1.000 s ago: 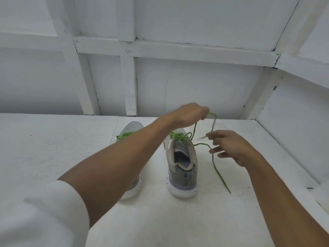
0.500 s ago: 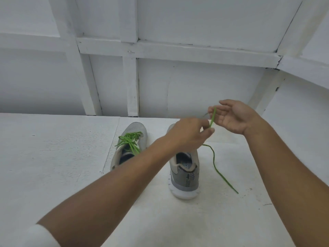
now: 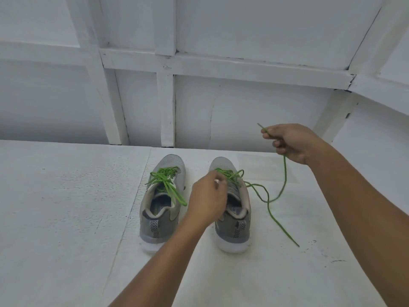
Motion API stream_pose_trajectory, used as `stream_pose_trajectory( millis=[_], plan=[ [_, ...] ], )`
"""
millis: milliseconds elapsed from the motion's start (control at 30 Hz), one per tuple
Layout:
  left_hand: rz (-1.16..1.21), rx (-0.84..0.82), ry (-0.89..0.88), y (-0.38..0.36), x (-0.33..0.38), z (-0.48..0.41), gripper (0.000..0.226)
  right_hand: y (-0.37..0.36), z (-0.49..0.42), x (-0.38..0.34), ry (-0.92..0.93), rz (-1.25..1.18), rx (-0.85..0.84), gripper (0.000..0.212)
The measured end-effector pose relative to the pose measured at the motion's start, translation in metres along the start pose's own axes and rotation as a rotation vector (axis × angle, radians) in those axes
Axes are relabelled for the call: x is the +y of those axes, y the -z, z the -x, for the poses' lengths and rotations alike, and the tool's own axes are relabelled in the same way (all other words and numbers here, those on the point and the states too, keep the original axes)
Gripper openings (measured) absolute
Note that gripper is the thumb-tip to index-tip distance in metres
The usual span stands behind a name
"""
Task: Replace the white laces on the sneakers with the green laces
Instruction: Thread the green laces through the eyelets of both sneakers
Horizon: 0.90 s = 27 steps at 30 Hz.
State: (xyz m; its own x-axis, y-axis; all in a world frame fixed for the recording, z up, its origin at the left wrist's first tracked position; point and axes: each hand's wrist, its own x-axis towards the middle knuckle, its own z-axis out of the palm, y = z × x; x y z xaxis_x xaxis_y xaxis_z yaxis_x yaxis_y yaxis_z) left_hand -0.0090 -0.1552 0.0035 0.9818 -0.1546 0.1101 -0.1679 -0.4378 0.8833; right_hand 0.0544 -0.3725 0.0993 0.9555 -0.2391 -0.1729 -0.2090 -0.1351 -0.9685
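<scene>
Left sneaker (image 3: 155, 229) already laced green. Left grip (image 3: 208, 196) curled, pinching lace (image 3: 285, 171) at right sneaker (image 3: 234, 231) eyelets. Right grip (image 3: 290, 142) is closed on the free end, raised. Lace looks limp and light, so hold near the stiff tip to thread.

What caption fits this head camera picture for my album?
Right hand holds up the green lace; left hand pinches it at the sneaker.

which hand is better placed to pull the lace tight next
Probably the right hand: it grips the lace near its tip, raised beside the sneaker. The left hand pinches it at the eyelets.
</scene>
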Motion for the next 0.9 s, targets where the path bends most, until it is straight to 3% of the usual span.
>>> stream_pose_trajectory(
  millis=[267,533,767,900],
  plan=[
    [-0.021,0.179,0.08,-0.021,-0.029,0.0,0.024,-0.042,0.039,0.029,0.235,0.42,0.021,0.012],
    [0.035,0.245,0.062,-0.028,-0.035,-0.004,0.025,-0.074,0.051,0.078,0.239,0.395,0.054,0.009],
    [0.428,0.282,0.384,-0.036,-0.031,-0.005,0.019,-0.085,0.055,0.085,0.282,0.559,0.039,0.011],
    [0.552,0.27,0.466,-0.035,-0.031,-0.005,0.022,-0.087,0.055,0.085,0.322,0.664,0.017,0.011]
  ],
)
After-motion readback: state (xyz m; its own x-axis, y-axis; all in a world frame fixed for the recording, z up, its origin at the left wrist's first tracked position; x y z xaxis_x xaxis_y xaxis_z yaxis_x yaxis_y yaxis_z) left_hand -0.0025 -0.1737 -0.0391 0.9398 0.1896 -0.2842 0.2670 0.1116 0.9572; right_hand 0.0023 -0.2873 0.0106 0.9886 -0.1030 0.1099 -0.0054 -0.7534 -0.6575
